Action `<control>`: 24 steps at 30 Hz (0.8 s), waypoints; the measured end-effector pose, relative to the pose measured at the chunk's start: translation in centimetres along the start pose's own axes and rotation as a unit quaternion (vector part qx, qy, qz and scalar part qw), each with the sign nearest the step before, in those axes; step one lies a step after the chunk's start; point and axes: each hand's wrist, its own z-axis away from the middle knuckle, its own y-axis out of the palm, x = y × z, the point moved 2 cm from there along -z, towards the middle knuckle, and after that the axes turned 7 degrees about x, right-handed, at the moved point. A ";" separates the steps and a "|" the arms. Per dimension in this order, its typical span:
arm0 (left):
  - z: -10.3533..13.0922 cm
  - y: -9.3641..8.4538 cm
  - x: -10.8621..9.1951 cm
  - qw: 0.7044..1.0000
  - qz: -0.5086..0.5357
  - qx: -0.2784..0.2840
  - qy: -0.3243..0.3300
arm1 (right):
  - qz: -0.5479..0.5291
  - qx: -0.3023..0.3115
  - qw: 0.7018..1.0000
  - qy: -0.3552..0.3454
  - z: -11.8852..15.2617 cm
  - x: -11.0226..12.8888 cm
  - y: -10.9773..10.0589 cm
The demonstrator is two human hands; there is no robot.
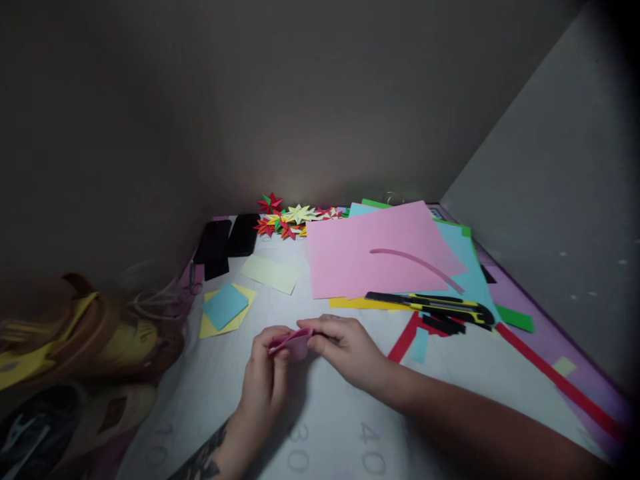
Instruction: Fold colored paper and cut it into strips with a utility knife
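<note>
A small piece of folded pink paper (299, 347) is held up between my two hands, just over the white table mat. My left hand (265, 367) pinches its left end, thumb in front and fingers behind. At the other end, my right hand (345, 343) is closed on the paper with thumb and forefinger. The paper's top edge curves open slightly, showing layers. To the left of my hands lie a blue paper square (226, 307) and a yellow paper square (215, 323) beneath it.
Large pink sheets (360, 253) lie at the back over blue and green ones. A yellow-black utility knife (450, 307) rests at their front edge. Folded paper stars (285, 217) line the wall, beside two black phones (243, 235). Scissors (193, 280) and bags (120, 347) are left.
</note>
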 end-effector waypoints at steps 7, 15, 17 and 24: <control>0.0 0.1 0.0 0.996 -0.047 0.014 0.072 | 0.019 0.017 0.999 -0.038 0.0 0.2 0.0; -0.2 0.3 0.0 0.999 -0.026 0.006 0.048 | 0.031 0.059 0.996 -0.054 -0.2 0.2 -0.1; -0.2 0.3 0.0 0.997 -0.041 0.010 0.066 | 0.038 0.061 0.996 -0.049 -0.2 0.2 0.0; -0.1 0.3 0.0 0.995 -0.078 0.006 0.064 | 0.056 0.056 0.995 -0.055 -0.1 0.2 0.2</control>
